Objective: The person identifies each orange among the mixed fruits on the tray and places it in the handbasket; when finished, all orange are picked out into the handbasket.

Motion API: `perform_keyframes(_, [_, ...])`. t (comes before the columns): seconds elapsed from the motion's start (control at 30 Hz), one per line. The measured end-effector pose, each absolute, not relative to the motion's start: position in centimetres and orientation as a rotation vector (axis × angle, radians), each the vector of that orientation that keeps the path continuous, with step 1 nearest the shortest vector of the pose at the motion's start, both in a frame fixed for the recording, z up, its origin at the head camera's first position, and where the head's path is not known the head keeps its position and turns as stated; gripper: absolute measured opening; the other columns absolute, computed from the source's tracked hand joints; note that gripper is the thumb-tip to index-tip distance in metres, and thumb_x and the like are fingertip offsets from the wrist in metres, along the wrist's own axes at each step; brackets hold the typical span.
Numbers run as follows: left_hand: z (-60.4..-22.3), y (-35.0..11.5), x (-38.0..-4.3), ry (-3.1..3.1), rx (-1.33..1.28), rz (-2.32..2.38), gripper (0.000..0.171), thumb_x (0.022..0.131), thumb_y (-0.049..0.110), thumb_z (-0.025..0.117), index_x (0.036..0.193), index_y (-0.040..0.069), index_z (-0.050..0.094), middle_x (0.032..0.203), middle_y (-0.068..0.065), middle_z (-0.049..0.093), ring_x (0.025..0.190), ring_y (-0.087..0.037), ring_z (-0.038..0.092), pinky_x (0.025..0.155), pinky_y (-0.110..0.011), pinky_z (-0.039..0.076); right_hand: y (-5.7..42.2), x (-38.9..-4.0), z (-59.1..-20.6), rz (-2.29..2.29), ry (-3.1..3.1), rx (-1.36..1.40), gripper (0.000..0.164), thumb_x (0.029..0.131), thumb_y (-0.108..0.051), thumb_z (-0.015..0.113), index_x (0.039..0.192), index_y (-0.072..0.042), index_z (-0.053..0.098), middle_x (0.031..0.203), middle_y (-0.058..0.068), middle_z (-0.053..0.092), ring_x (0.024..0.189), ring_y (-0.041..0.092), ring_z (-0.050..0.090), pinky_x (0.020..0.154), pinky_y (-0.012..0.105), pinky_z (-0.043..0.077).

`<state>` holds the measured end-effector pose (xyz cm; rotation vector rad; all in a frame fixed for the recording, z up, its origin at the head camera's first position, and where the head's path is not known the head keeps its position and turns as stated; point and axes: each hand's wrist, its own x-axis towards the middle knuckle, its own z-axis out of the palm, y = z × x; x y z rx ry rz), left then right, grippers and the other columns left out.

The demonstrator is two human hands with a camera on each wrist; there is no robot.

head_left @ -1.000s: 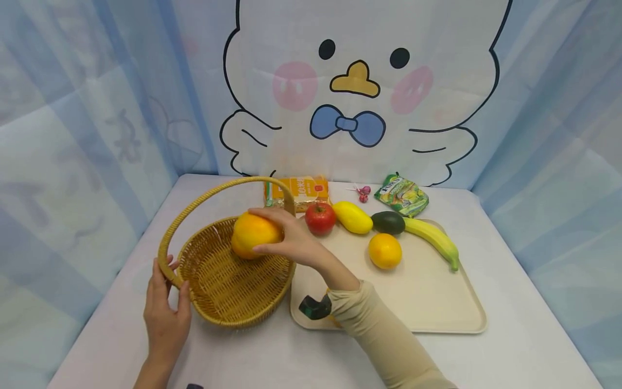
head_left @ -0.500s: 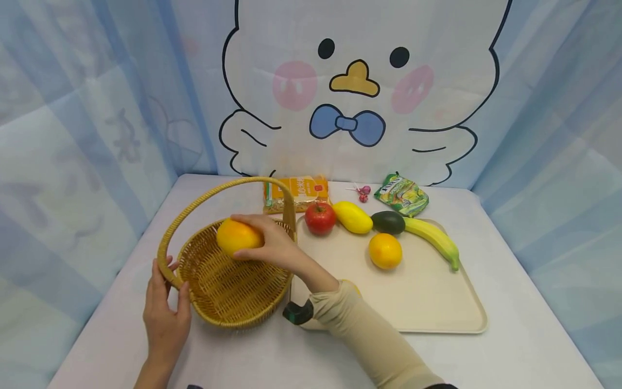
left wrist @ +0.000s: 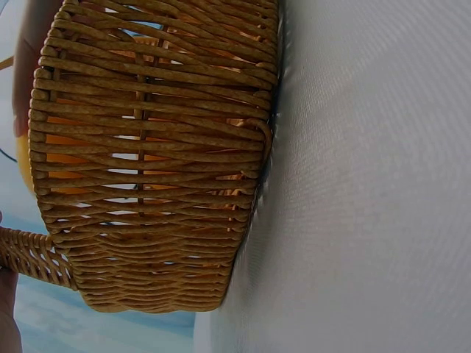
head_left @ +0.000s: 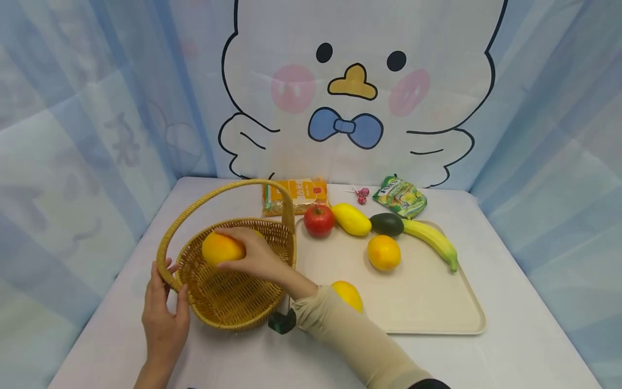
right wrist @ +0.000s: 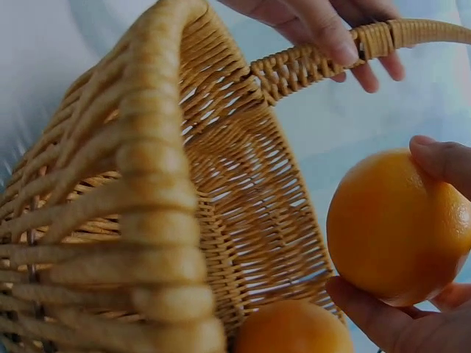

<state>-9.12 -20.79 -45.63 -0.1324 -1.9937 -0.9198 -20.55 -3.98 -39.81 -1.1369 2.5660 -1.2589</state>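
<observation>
My right hand (head_left: 255, 256) holds an orange (head_left: 221, 249) over the left part of the wicker basket (head_left: 233, 302). In the right wrist view, thumb and fingers grip that orange (right wrist: 397, 228), which is above the basket rim. A second orange (right wrist: 294, 331) lies inside the basket, mostly hidden behind my right hand in the head view. My left hand (head_left: 165, 324) grips the foot of the basket's arched handle on the left; its fingers (right wrist: 327, 33) also show around the handle in the right wrist view.
A beige tray (head_left: 437, 308) on the right bears an orange (head_left: 384, 253), a yellow fruit (head_left: 347, 296) partly behind my sleeve, a red apple (head_left: 318, 220), a yellow mango-like fruit (head_left: 352, 219), a dark green fruit (head_left: 387, 224) and a banana (head_left: 432, 240). Packets (head_left: 303, 195) and lollipops (head_left: 362, 195) lie behind.
My right hand has moved left across the basket with the orange. The yellow fruit beside my sleeve has come more into view. My left hand stays on the handle.
</observation>
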Motion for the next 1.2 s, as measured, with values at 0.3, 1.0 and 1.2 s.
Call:
perform_keyframes(0.3, [-45.8, -20.9, -9.3, -1.983, -0.144, -0.919, 0.082, 0.073, -0.023, 0.062, 0.145, -0.004, 0.028, 0.133, -0.028, 0.048, 0.127, 0.008, 0.040, 0.103, 0.000, 0.031, -5.1, -21.0, -40.3, -1.277, 2.553, -1.137, 0.066, 0.079, -0.031, 0.076, 0.138, -0.019, 0.048, 0.135, -0.001, 0.055, 0.119, 0.012, 0.051, 0.097, 0.018, 0.045])
perform_keyframes(1.0, [-45.8, -20.9, -9.1, -1.987, -0.124, -0.915, 0.083, 0.073, -0.023, 0.064, 0.145, -0.003, 0.029, 0.132, -0.029, 0.049, 0.126, 0.009, 0.040, 0.102, 0.001, 0.031, -6.3, -21.3, -41.0, -1.275, 2.535, -1.087, 0.066, 0.081, -0.031, 0.074, 0.140, -0.020, 0.047, 0.137, 0.000, 0.053, 0.118, 0.012, 0.051, 0.094, 0.017, 0.047])
perform_keyframes(1.2, [-45.8, -20.9, -9.2, -1.986, -0.124, -0.918, 0.083, 0.073, -0.023, 0.063, 0.145, -0.003, 0.028, 0.132, -0.029, 0.049, 0.126, 0.010, 0.040, 0.102, 0.001, 0.031, -6.4, -21.5, -40.9, -1.258, 2.546, -1.095, 0.067, 0.080, -0.031, 0.075, 0.139, -0.022, 0.047, 0.136, -0.001, 0.054, 0.117, 0.011, 0.052, 0.092, 0.016, 0.046])
